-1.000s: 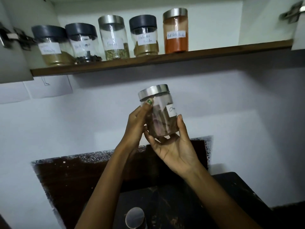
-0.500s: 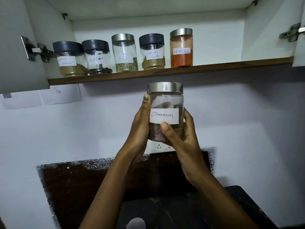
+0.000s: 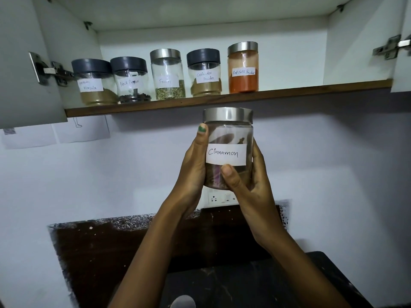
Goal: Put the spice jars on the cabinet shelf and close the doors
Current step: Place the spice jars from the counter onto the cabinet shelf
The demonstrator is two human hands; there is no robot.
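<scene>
- While both hands grip it from either side, the cinnamon jar (image 3: 228,150) hangs upright in the air just below the front edge of the shelf (image 3: 222,99), its label facing the camera and its silver lid on.
- The left hand (image 3: 193,172) wraps the jar's left side, thumb with a green nail lying up near the lid.
- The right hand (image 3: 249,185) cups the right side and bottom, thumb pressed on the glass just under the label.
- On the shelf stand five jars in a row, close together: the masala jar (image 3: 93,83) at the far left, then the black pepper jar (image 3: 131,81), the fennel jar (image 3: 167,74), the coriander jar (image 3: 204,73) and the red chilli jar (image 3: 243,68).
- To the right of the red chilli jar the shelf is bare.
- The left door (image 3: 20,63) and the right door (image 3: 403,52) both stand open, hinges showing.
- Behind the hands a wall socket (image 3: 219,198) sits above a dark counter (image 3: 233,283).
</scene>
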